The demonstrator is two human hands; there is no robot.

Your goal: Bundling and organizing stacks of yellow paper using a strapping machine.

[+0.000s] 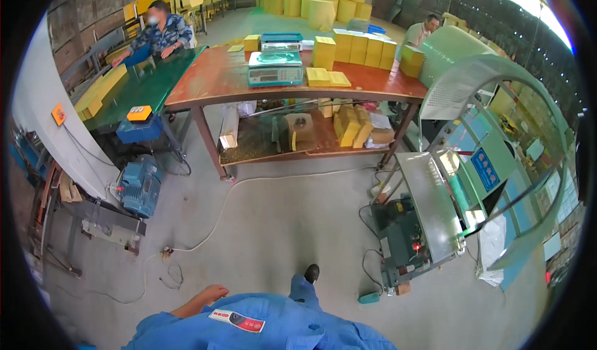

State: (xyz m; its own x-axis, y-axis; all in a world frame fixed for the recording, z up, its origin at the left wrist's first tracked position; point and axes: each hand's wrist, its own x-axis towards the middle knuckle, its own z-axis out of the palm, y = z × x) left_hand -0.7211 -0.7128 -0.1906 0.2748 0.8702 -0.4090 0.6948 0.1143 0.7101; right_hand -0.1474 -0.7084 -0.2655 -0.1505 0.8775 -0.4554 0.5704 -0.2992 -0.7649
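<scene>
In the head view, the left hand [212, 294] hangs beside the blue jacket [289, 319], fingers loosely curled (whether around anything, I cannot tell); the right hand is out of sight. Well ahead, yellow blocks [357, 50] already stand in a row on the red-topped table [211, 76]; low pieces [318, 76] lie unstacked beside the scale [275, 70]. A pale cable [267, 177] crosses the way

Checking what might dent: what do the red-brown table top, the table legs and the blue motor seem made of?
Table top: probably painted board, possibly metal; slightly glossy, with patchy colour.
Table legs: likely dark-painted steel, being slim and straight-edged.
Blue motor: painted metal, probably cast, given its ribbed housing.
</scene>
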